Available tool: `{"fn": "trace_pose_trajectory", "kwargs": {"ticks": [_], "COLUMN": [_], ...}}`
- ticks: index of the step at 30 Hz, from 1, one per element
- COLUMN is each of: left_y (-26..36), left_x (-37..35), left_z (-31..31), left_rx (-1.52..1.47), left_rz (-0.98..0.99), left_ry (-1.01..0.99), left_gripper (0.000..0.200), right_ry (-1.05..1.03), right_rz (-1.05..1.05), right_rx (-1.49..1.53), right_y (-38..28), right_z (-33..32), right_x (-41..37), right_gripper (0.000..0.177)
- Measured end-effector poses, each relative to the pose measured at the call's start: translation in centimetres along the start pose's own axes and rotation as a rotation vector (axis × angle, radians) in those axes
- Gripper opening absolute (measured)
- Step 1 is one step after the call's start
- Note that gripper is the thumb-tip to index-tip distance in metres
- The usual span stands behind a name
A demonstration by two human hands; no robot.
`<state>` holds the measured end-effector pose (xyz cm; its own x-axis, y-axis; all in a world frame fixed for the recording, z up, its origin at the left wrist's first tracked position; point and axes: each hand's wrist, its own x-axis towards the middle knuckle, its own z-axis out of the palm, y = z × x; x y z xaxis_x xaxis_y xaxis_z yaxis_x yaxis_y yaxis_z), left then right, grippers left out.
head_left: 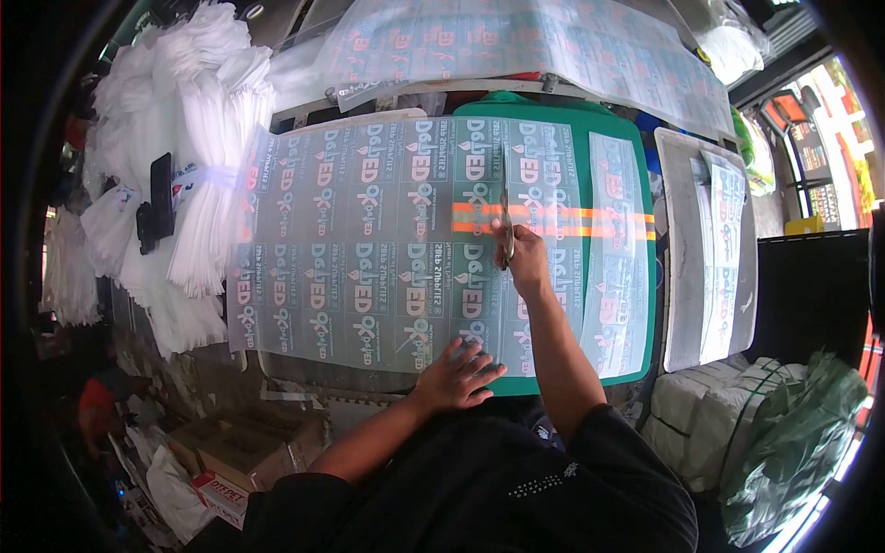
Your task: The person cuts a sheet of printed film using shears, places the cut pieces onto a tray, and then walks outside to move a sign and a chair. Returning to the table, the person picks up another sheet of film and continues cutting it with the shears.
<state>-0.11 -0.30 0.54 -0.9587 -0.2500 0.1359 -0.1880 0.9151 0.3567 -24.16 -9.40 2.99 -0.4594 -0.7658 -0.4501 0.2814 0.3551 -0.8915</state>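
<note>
A wide clear plastic sheet (355, 263) with rows of printed labels covers most of the work surface. My right hand (525, 261) is closed on the handles of metal scissors (507, 241), whose blades point away from me along a line between two printed columns. My left hand (458, 376) lies with fingers spread on the sheet's near edge, left of the scissors. To the right, a separate printed strip (616, 258) rests on a green board (573, 134). Orange bands (576, 221) on the board show through the film.
More printed film (516, 46) is spread across the far side. Bundled white plastic bags (198, 120) and a black phone (161, 198) are at the left. On the right, a grey board (682, 267) bears narrow strips (724, 249). Cardboard boxes (253, 447) stand lower left; wrapped bales (710, 415) lower right.
</note>
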Motion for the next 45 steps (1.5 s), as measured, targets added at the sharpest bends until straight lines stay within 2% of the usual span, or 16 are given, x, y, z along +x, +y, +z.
{"fn": "trace_pose_trajectory", "kwargs": {"ticks": [22,30,39,43,45], "left_y": [-0.1,-0.1,0.0,-0.1,0.0], "left_x": [0.1,0.2,0.1,0.0,0.0], "left_z": [0.2,-0.3,-0.3,0.1,0.2], "left_rx": [0.011,0.003,-0.029,-0.041,-0.060], "left_rz": [-0.007,-0.006,-0.013,-0.005,-0.003], "left_ry": [0.007,0.017,-0.007,0.001,0.004], "left_gripper": [0.052,0.052,0.053,0.052,0.052], "right_ry": [-0.030,-0.002,0.010,0.002,0.035], "right_rz": [-0.003,-0.063,-0.067,-0.060,-0.133], "right_rx": [0.132,-0.032,-0.016,-0.106,-0.107], "right_y": [-0.3,-1.6,-1.5,-2.9,-4.1], "right_z": [0.2,0.4,0.5,0.4,0.6], "right_x": [4.0,4.8,6.9,8.3,8.1], "right_gripper": [0.046,0.046,0.055,0.055,0.046]}}
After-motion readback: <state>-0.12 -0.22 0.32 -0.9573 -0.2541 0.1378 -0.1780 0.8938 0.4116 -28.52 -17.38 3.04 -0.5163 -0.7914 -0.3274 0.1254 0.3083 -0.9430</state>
